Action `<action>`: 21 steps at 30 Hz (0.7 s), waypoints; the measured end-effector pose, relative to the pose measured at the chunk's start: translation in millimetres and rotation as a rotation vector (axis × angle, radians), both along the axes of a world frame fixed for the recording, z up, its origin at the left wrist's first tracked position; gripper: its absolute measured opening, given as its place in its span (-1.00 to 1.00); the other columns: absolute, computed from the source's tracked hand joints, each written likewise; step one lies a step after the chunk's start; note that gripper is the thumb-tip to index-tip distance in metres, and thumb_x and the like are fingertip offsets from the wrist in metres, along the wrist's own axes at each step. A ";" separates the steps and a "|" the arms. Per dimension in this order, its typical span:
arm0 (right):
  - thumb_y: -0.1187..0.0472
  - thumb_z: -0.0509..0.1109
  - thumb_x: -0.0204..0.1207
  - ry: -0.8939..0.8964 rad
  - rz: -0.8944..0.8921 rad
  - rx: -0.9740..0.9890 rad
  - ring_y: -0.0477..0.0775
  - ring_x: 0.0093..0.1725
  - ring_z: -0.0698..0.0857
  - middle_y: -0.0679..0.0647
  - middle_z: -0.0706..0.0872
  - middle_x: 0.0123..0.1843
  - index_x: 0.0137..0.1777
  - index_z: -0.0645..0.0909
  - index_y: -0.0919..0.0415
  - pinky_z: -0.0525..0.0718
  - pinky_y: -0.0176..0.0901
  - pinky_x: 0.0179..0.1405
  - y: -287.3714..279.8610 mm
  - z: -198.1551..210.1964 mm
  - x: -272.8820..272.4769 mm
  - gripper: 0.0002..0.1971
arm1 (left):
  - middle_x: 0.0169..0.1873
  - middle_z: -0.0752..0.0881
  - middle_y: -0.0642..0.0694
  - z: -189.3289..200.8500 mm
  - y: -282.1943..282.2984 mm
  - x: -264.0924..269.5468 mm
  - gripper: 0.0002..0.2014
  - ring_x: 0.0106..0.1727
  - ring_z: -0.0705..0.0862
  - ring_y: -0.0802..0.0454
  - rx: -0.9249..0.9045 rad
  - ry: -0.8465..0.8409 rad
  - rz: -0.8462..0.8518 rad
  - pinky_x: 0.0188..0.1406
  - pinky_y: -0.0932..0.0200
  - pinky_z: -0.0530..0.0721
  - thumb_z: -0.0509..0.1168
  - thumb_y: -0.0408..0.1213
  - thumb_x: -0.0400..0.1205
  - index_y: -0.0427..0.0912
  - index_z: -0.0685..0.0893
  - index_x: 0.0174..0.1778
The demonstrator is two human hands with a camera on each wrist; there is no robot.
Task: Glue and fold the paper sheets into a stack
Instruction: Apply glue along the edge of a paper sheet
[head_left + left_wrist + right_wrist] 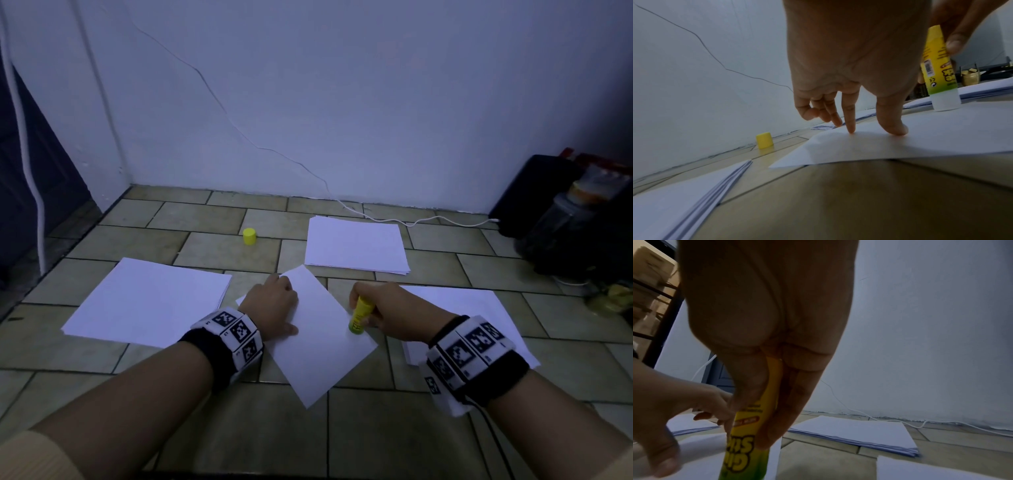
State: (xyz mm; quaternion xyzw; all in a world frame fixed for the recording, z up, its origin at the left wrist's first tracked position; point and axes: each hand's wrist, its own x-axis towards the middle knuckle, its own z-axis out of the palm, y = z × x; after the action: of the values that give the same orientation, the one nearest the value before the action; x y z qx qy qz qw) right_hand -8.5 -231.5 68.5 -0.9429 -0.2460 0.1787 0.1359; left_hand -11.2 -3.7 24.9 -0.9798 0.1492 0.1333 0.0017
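Yellow glue stick (359, 314) stands tip-down on a skewed white sheet (318, 346).

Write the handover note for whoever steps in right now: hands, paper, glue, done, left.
Left hand: fingertips press the single sheet flat on the floor.
Right hand: grips the glue stick, open end down on that sheet's right edge.
Yellow cap stands off on the tiles.
Paper piles: left, far, right.
Done: sheet laid out, stick uncapped.
Left: glue, fold, stack.
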 end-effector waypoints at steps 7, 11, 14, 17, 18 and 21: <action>0.32 0.36 0.53 0.029 0.054 -0.114 0.13 0.01 0.63 0.14 0.67 0.06 0.17 0.51 0.11 0.65 -0.04 -0.01 -7.9 10.4 -4.4 -0.75 | 0.62 0.18 0.01 -3.9 -6.7 -5.6 -0.45 0.60 0.18 -0.01 -0.085 0.062 -0.271 0.34 0.04 0.50 0.26 -0.38 0.64 0.08 0.36 0.53; 0.28 0.47 0.45 0.012 -0.024 0.021 0.07 -0.05 0.63 0.10 0.68 -0.01 0.07 0.57 0.16 0.64 -0.07 -0.05 -17.4 17.9 1.7 -0.78 | 0.65 0.16 0.01 -1.9 -4.2 -5.1 -0.41 0.60 0.19 -0.03 0.023 0.113 -0.361 0.38 -0.04 0.49 0.13 -0.42 0.71 0.23 0.28 0.59; 0.32 0.56 0.37 -0.013 -0.326 0.399 0.16 -0.17 0.71 0.19 0.74 -0.11 0.02 0.59 0.21 0.70 0.00 -0.09 -25.0 17.7 15.7 -0.73 | 0.59 0.21 -0.03 1.9 -2.7 -5.1 -0.43 0.56 0.23 -0.04 0.047 0.110 -0.341 0.33 -0.02 0.51 0.19 -0.26 0.71 0.25 0.24 0.62; 0.28 0.59 0.36 -0.131 -0.534 0.614 0.29 -0.13 0.74 0.29 0.75 -0.15 -0.08 0.67 0.32 0.75 0.17 -0.05 -24.7 7.3 30.6 -0.80 | 0.55 0.20 -0.07 3.4 -6.7 -7.2 -0.43 0.54 0.26 -0.04 0.020 0.079 -0.286 0.36 -0.02 0.51 0.25 -0.02 0.68 0.15 0.27 0.62; 0.26 0.58 0.37 -0.152 -0.561 0.634 0.31 -0.11 0.74 0.29 0.75 -0.15 -0.11 0.69 0.34 0.75 0.20 -0.06 -21.6 1.9 33.8 -0.81 | 0.57 0.17 -0.09 2.7 -8.7 -7.7 -0.42 0.55 0.25 -0.05 0.017 0.069 -0.267 0.38 -0.02 0.49 0.25 0.02 0.67 0.09 0.27 0.62; 0.28 0.54 0.42 -0.146 -0.580 0.665 0.31 -0.08 0.73 0.26 0.74 -0.10 -0.05 0.68 0.38 0.75 0.20 -0.08 -6.5 -11.6 37.8 -0.81 | 0.64 0.08 -0.17 -1.2 -12.8 -7.7 -0.33 0.63 0.12 -0.11 0.018 0.126 -0.190 0.50 -0.07 0.38 0.22 0.07 0.67 -0.03 0.15 0.67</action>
State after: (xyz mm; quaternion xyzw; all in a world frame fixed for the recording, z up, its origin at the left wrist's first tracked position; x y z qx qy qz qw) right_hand 29.3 -238.0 56.8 -0.8880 -0.0243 -0.0226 0.4586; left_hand -18.9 -16.5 23.7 -0.9509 0.2398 0.1953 0.0138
